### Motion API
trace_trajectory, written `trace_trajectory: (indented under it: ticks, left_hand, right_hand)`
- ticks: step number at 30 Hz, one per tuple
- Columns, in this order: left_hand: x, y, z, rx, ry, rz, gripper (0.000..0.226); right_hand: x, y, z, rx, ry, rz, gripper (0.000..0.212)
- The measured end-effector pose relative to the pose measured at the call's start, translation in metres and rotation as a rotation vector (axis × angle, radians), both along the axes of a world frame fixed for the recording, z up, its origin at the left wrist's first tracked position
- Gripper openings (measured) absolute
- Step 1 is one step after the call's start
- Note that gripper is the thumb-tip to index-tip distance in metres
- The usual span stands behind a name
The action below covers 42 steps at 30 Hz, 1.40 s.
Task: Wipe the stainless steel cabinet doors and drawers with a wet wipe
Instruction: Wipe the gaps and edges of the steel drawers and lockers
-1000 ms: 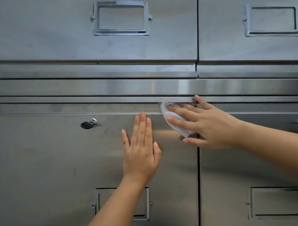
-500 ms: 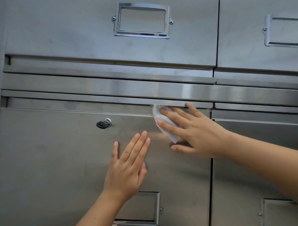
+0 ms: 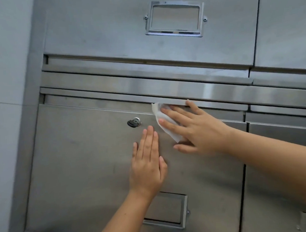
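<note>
— Where is the wet wipe (image 3: 164,121) to be found?

— It is pressed against the top of the lower left cabinet door (image 3: 80,164), just right of the lock (image 3: 136,120), in which a black-headed key (image 3: 130,123) is seen. Its upper edge is tucked at the lower lip of the horizontal rail (image 3: 111,87) above the door.

— By what is it kept there?

— It is pinned flat under the straight, spread fingers of the right hand (image 3: 201,131). Nothing is gripped; the wipe is only pressed. The forearm is stretched in from the right, across the seam shared with the neighbouring door (image 3: 276,180).

— And the left hand (image 3: 147,165)?

— It is laid flat on the same door, fingers straight, close together and pointed upward, with nothing held. It is placed just below and left of the wipe, apart from it, with the fingertips near the lock.

— What else is shown?

— An upper drawer (image 3: 100,30) is seen above the rail, with a metal label holder (image 3: 174,19) fixed to it. A second label holder (image 3: 169,210) is fixed low on the wiped door and is partly covered by the left wrist. A pale wall (image 3: 6,105) is seen left of the cabinet.
</note>
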<state>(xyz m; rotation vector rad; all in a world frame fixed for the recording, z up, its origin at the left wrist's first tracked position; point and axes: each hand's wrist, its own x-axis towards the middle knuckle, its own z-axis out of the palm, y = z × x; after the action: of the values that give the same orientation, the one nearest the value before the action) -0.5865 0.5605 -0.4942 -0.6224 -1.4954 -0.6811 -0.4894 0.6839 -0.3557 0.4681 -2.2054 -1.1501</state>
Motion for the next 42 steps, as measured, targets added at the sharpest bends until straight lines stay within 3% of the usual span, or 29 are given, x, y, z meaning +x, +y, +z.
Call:
trace_trajectory:
  ticks: [7, 18, 35, 42]
  left_hand:
    - [-0.009, -0.015, -0.005, -0.104, 0.036, 0.055, 0.055]
    - [-0.003, -0.02, -0.006, 0.329, -0.257, 0.051, 0.058]
    - [-0.013, -0.019, -0.011, 0.41, -0.219, -0.041, 0.058]
    - [-0.017, -0.019, -0.012, 0.629, -0.338, 0.005, 0.058]
  right_hand:
    - [-0.029, -0.036, 0.01, 0.054, -0.006, 0.098, 0.071]
    - [-0.036, -0.046, 0.043, 0.173, -0.137, 0.086, 0.061]
    - [-0.063, -0.116, 0.05, 0.239, -0.204, 0.043, 0.064]
    - [-0.087, -0.144, 0.048, 0.234, -0.198, 0.065, 0.059]
